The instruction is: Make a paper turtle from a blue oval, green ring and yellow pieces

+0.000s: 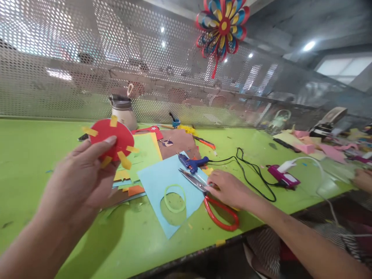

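Note:
My left hand (87, 162) is closed on a red paper disc (122, 135), thumb pressed on its face. Short yellow paper strips stick out around the disc's edge. Over the table, my right hand (225, 188) has its fingers curled beside the scissors (190, 179) with red handles. What those fingers hold, if anything, is hidden. A blue glue gun (192, 162) lies just beyond the blades. Beneath these tools is a light blue paper sheet (154, 182) with a round hole, and a thin green paper ring (165, 199) lies across the hole.
Coloured paper and scraps (139, 145) lie behind the blue sheet, near an orange cutter knife (207, 144) and a bottle (128, 116). The glue gun's black cord runs to a purple power strip (283, 176). Another person's hand (363, 180) shows at right. A paper flower (223, 27) hangs above.

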The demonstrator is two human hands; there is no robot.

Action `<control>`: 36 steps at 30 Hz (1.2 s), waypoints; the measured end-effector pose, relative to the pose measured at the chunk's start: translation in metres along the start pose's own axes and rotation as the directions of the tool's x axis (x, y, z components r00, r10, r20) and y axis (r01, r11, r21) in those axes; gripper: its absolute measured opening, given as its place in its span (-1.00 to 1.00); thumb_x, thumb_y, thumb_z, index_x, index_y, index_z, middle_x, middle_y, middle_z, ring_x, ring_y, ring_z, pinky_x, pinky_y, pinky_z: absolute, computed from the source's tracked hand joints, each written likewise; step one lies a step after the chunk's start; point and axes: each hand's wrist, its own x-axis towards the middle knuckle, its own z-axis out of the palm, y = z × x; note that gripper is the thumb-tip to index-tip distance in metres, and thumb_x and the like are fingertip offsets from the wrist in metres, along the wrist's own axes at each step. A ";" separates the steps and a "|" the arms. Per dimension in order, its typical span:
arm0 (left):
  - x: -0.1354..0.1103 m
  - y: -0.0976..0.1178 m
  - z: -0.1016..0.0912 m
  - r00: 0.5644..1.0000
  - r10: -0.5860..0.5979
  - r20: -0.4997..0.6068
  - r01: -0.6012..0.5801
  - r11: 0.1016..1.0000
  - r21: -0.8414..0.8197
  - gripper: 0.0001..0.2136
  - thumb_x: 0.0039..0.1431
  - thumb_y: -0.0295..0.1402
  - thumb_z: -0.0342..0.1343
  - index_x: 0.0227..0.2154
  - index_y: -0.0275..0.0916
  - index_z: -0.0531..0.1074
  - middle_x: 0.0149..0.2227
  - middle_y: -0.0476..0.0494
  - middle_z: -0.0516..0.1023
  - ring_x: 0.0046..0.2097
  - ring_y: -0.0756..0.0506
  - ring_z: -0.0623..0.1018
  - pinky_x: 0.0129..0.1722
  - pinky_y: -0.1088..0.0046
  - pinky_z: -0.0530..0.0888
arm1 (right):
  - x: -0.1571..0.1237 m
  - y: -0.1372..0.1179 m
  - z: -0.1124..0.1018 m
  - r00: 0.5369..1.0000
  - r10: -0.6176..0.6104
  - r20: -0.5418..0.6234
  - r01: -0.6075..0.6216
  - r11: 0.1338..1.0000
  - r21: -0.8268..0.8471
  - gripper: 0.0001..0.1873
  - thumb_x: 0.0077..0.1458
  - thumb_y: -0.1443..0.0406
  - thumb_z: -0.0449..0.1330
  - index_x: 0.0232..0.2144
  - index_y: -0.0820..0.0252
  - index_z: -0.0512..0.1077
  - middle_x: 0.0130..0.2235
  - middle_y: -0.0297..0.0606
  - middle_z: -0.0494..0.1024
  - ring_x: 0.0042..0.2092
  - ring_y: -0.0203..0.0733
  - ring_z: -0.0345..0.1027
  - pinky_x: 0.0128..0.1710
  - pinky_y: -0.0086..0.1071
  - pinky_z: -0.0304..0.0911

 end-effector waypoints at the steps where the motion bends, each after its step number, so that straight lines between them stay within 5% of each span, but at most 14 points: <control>1: 0.001 -0.006 -0.002 0.999 0.048 -0.006 -0.048 0.999 0.008 -0.86 0.10 -0.45 0.24 -0.26 -0.15 0.53 -0.29 0.03 0.68 -0.23 -0.11 0.63 -0.38 0.51 0.56 | -0.010 -0.003 0.000 1.000 0.004 0.017 -0.003 1.000 -0.018 -0.84 0.19 0.28 0.12 -0.30 0.22 0.47 -0.27 -0.12 0.48 -0.16 0.00 0.33 -0.13 -0.21 0.21; 6: 0.012 -0.045 -0.015 0.999 -0.046 -0.020 0.046 0.999 0.028 -0.88 0.04 -0.63 0.20 -0.43 -0.30 0.51 -0.45 0.00 0.64 -0.42 0.06 0.58 -0.41 0.68 0.52 | -0.049 -0.009 0.009 0.994 0.081 0.080 -0.077 0.996 -0.050 -0.51 0.00 0.49 0.10 0.02 0.20 0.42 -0.18 -0.02 0.48 -0.10 0.11 0.37 -0.10 -0.12 0.26; 11: 0.018 -0.061 -0.026 0.994 -0.108 0.009 0.107 0.993 0.044 -0.95 -0.01 -0.58 0.23 -0.48 -0.34 0.53 -0.50 -0.09 0.62 -0.48 0.01 0.58 -0.48 0.61 0.51 | -0.053 0.005 0.020 0.987 0.136 0.083 -0.141 0.988 0.055 -0.15 -0.20 0.54 0.13 0.22 0.13 0.22 0.05 -0.02 0.48 0.01 0.04 0.42 -0.05 -0.21 0.31; 13: 0.017 -0.060 -0.028 0.995 -0.095 0.011 0.095 0.995 0.032 -0.94 -0.04 -0.56 0.27 -0.47 -0.34 0.53 -0.48 -0.10 0.63 -0.47 0.00 0.58 -0.45 0.58 0.52 | -0.053 0.010 0.022 0.984 0.170 0.052 -0.175 0.977 0.118 -0.27 -0.11 0.50 0.11 0.18 0.14 0.26 -0.11 -0.11 0.58 -0.17 -0.06 0.50 -0.22 -0.32 0.37; 16: 0.014 -0.055 -0.027 0.998 -0.067 0.012 0.067 0.998 -0.010 -0.91 -0.07 -0.55 0.30 -0.45 -0.32 0.54 -0.44 -0.10 0.64 -0.45 0.01 0.58 -0.44 0.59 0.52 | -0.057 0.011 0.020 0.955 0.292 0.044 -0.275 0.824 0.496 -0.43 -0.08 0.44 0.15 0.06 0.12 0.41 -0.52 -0.37 0.51 -0.51 -0.18 0.39 -0.50 -0.40 0.28; 20: 0.002 -0.044 -0.018 0.998 -0.050 0.046 0.054 0.996 -0.076 -0.93 -0.04 -0.57 0.27 -0.47 -0.31 0.54 -0.45 -0.09 0.64 -0.46 0.03 0.58 -0.48 0.63 0.51 | -0.056 -0.009 0.010 0.955 0.293 -0.039 -0.194 0.719 0.667 -0.48 -0.10 0.38 0.24 0.00 0.10 0.47 -0.54 -0.38 0.44 -0.48 -0.16 0.36 -0.40 -0.33 0.33; 24: -0.013 -0.030 -0.006 0.996 -0.017 0.091 0.027 0.993 -0.112 -0.92 0.00 -0.59 0.24 -0.46 -0.30 0.55 -0.44 -0.08 0.65 -0.47 0.05 0.59 -0.45 0.66 0.53 | -0.030 -0.048 -0.003 0.971 0.224 -0.079 -0.081 0.627 0.774 -0.46 -0.02 0.25 0.25 0.06 0.07 0.36 -0.21 -0.23 0.52 -0.21 -0.10 0.46 -0.17 -0.27 0.37; 25: -0.016 -0.027 -0.003 0.995 -0.008 0.104 0.020 0.993 -0.115 -0.92 0.01 -0.58 0.24 -0.44 -0.31 0.56 -0.43 -0.09 0.66 -0.46 0.05 0.59 -0.43 0.65 0.54 | -0.021 -0.059 -0.005 0.978 0.198 -0.071 -0.051 0.550 0.833 -0.48 0.01 0.22 0.25 0.05 0.10 0.34 -0.17 -0.20 0.51 -0.19 -0.10 0.45 -0.14 -0.25 0.36; 28: -0.022 -0.023 0.001 0.991 0.005 0.135 0.013 0.992 -0.126 -0.90 0.01 -0.56 0.26 -0.38 -0.32 0.56 -0.41 -0.14 0.67 -0.43 -0.01 0.62 -0.37 0.56 0.58 | 0.003 -0.089 -0.007 0.995 0.094 -0.032 -0.011 0.426 0.905 -0.56 0.07 0.02 0.25 -0.10 0.16 0.36 -0.26 -0.20 0.47 -0.27 -0.15 0.40 -0.29 -0.31 0.34; 30: -0.024 -0.023 0.001 0.988 -0.007 0.152 0.028 0.991 -0.133 -0.90 0.01 -0.54 0.26 -0.37 -0.31 0.56 -0.40 -0.16 0.67 -0.40 -0.06 0.64 -0.36 0.49 0.60 | 0.013 -0.102 -0.002 0.991 0.064 -0.114 0.084 0.353 0.932 -0.47 0.07 -0.09 0.21 -0.09 0.16 0.36 -0.27 -0.21 0.46 -0.31 -0.19 0.35 -0.34 -0.34 0.31; 36: -0.021 -0.032 0.001 0.989 -0.079 0.125 0.100 0.980 -0.171 -0.87 -0.05 -0.57 0.29 -0.39 -0.29 0.55 -0.36 -0.17 0.68 -0.29 -0.16 0.66 -0.28 0.40 0.61 | 0.027 -0.110 0.024 0.971 0.094 -0.221 0.171 0.375 0.911 -0.36 0.04 -0.19 0.15 -0.08 0.19 0.35 -0.31 -0.24 0.41 -0.34 -0.22 0.28 -0.34 -0.36 0.27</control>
